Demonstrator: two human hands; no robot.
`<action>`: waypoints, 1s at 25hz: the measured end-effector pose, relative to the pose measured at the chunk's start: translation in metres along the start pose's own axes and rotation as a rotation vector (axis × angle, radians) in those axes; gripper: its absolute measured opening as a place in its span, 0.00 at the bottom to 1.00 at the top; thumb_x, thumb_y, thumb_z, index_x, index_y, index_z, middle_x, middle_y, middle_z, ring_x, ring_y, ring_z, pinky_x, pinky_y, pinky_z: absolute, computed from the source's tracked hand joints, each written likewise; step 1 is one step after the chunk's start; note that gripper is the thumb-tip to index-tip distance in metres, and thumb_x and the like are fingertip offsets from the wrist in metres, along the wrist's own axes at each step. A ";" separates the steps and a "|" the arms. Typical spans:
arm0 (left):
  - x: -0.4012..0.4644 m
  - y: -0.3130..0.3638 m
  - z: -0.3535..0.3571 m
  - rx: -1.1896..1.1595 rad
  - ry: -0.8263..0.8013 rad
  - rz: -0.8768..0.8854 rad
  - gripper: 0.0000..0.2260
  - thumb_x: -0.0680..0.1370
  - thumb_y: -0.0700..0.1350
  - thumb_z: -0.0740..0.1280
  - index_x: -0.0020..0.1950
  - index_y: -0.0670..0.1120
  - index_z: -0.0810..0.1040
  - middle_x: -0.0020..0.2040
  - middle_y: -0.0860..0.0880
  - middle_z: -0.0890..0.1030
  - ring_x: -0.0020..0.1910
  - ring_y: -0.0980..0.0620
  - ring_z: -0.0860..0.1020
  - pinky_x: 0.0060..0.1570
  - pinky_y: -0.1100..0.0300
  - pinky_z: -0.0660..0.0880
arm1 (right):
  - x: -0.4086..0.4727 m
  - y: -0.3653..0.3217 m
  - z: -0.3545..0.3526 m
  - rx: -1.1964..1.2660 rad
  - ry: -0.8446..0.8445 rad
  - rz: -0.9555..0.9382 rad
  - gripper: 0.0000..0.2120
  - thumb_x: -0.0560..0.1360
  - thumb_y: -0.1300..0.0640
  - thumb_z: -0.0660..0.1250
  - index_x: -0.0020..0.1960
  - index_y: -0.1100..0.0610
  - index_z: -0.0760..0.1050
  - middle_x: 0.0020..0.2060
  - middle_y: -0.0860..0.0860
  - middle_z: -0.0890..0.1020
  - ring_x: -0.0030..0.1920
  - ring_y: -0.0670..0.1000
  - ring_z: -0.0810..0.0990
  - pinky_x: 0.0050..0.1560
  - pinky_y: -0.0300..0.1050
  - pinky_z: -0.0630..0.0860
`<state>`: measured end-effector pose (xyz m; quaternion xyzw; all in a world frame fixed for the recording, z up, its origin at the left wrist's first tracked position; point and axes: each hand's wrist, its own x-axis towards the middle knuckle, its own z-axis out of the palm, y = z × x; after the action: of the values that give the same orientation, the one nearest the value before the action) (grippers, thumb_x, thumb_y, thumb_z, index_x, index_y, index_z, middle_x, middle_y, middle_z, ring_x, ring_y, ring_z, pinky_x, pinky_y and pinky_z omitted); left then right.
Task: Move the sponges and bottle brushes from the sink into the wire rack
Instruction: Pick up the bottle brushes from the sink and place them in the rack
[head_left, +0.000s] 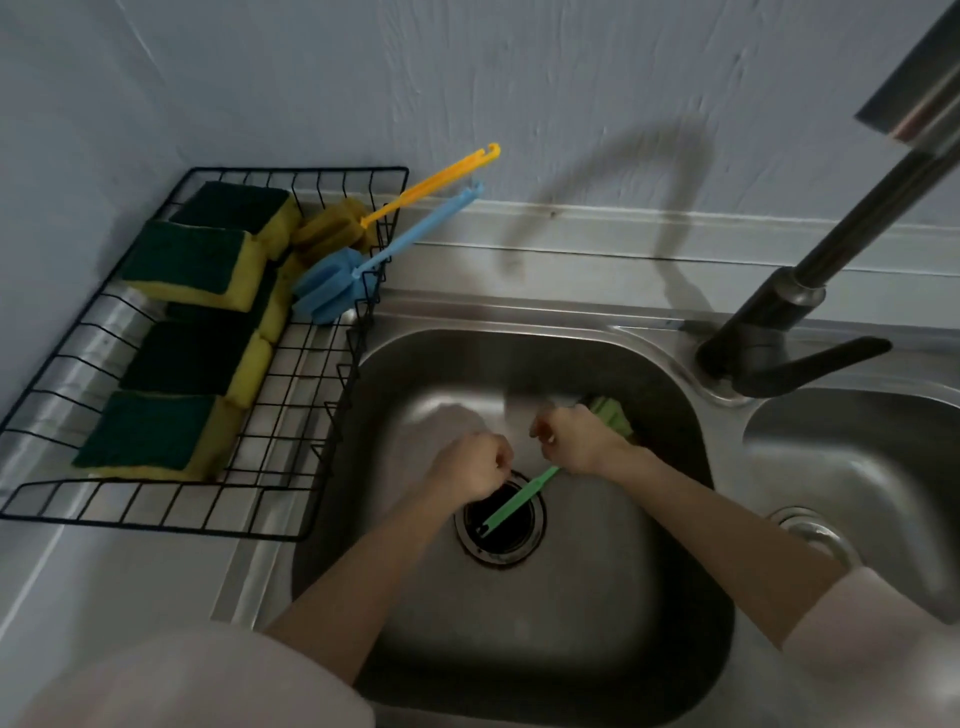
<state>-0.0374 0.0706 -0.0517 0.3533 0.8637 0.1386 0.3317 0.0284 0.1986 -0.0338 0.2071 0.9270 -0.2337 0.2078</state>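
A green bottle brush (511, 503) lies in the steel sink (582, 613), its handle slanting over the drain (500, 525) and its sponge head (613, 415) at the far side. My right hand (576, 439) is closed around the brush near its head. My left hand (475, 465) hovers beside it with fingers curled, holding nothing that I can see. The black wire rack (171, 512) on the left holds several green-and-yellow sponges (195, 262), a blue bottle brush (332, 283) and a yellow bottle brush (337, 223).
A dark faucet (795, 312) stands at the back right of the sink, its spout rising toward the top right. A second basin (857, 467) lies to the right. The wall runs close behind the rack and sink.
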 end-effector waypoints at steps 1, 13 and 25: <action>0.003 -0.005 0.011 0.024 -0.052 -0.014 0.10 0.75 0.41 0.60 0.54 0.44 0.77 0.56 0.43 0.79 0.55 0.45 0.76 0.54 0.53 0.74 | 0.004 0.003 0.010 -0.062 -0.034 0.014 0.16 0.74 0.64 0.60 0.61 0.59 0.72 0.61 0.59 0.76 0.61 0.58 0.75 0.61 0.49 0.73; 0.018 -0.015 0.061 0.031 -0.256 -0.011 0.11 0.74 0.38 0.59 0.55 0.38 0.74 0.57 0.37 0.77 0.56 0.40 0.74 0.53 0.51 0.71 | 0.006 0.013 0.062 -0.317 -0.067 0.001 0.14 0.76 0.68 0.54 0.58 0.63 0.70 0.60 0.61 0.70 0.61 0.60 0.72 0.52 0.52 0.74; -0.005 -0.007 0.018 -0.057 0.023 0.058 0.10 0.73 0.41 0.62 0.52 0.46 0.79 0.52 0.43 0.82 0.52 0.44 0.77 0.52 0.53 0.75 | -0.018 0.010 0.025 -0.235 0.127 -0.009 0.11 0.75 0.64 0.56 0.56 0.58 0.71 0.56 0.59 0.74 0.54 0.62 0.77 0.47 0.52 0.75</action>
<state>-0.0261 0.0619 -0.0657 0.3669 0.8525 0.1768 0.3276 0.0549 0.1881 -0.0490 0.1915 0.9602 -0.1109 0.1705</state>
